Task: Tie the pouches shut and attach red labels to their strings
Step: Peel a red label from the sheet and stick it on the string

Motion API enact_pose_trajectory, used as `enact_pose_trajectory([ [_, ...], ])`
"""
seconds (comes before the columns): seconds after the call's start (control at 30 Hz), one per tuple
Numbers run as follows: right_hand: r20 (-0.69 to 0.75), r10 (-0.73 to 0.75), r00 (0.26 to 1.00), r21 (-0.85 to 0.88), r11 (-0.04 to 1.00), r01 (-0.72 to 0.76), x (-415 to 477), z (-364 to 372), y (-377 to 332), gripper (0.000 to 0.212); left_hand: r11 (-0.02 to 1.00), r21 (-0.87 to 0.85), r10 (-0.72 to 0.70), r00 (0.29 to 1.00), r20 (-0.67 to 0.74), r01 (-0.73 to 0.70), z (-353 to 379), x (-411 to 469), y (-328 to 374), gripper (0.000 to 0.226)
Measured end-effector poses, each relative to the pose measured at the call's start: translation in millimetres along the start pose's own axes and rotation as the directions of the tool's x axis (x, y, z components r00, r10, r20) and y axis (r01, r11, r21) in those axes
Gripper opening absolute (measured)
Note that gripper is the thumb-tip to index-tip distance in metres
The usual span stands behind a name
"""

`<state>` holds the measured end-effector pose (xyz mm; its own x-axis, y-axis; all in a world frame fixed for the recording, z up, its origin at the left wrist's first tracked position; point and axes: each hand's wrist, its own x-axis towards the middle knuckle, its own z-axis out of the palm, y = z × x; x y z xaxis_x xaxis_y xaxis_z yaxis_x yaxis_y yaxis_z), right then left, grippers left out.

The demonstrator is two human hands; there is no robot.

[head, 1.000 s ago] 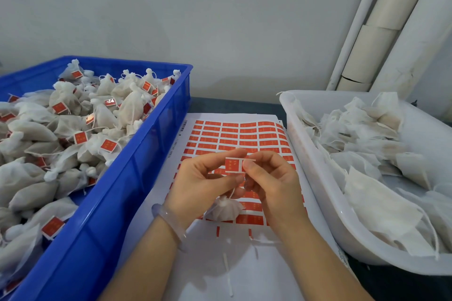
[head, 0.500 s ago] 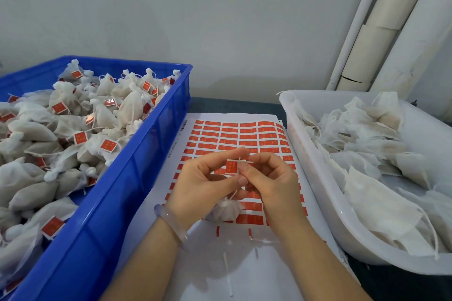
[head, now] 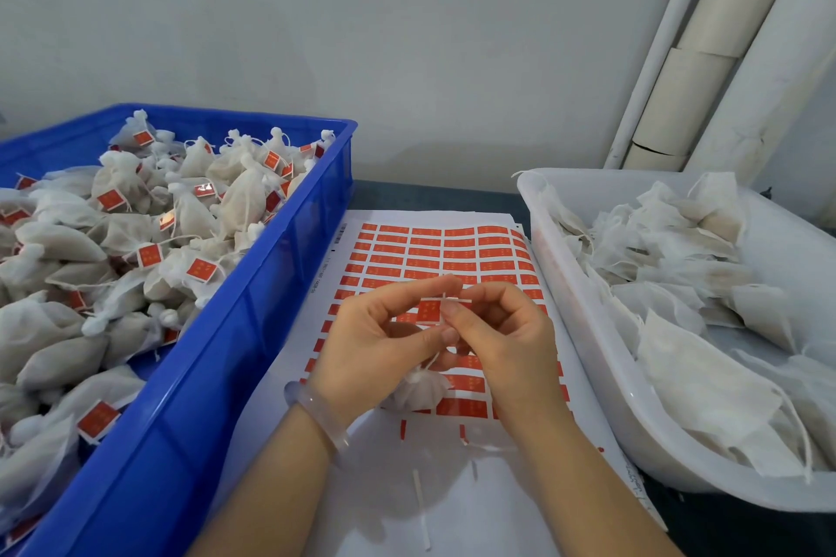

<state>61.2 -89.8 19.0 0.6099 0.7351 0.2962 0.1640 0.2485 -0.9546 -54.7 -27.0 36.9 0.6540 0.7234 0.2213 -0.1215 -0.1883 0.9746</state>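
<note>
Folding a small red paper label [head: 429,310] round the thin white string [head: 433,360] looks like the step in hand. The left hand [head: 375,344] and right hand [head: 511,344] both pinch it, with the tied white mesh pouch [head: 418,390] beneath them (knot apparently done). Next it likely needs pressing flat, edges matched.

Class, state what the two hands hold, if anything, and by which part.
The left hand and right hand both pinch one red label by its edges; the tied pouch hangs beneath on its string.
</note>
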Motion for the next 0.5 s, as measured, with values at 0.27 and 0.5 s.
enact_pose_trajectory([
  [0.27,-0.014,-0.001,1.000,-0.066,0.998,0.000,0.1,0.1,1.4,0.013,0.999,0.021,0.024,1.000,0.001,-0.024,1.1,-0.9,-1.3,0.042],
  [0.5,0.004,-0.021,1.000,-0.021,1.000,0.021,-0.6,-1.1,-0.8,0.015,0.998,0.018,0.066,0.998,0.000,-0.066,3.0,-2.3,-0.3,0.042],
])
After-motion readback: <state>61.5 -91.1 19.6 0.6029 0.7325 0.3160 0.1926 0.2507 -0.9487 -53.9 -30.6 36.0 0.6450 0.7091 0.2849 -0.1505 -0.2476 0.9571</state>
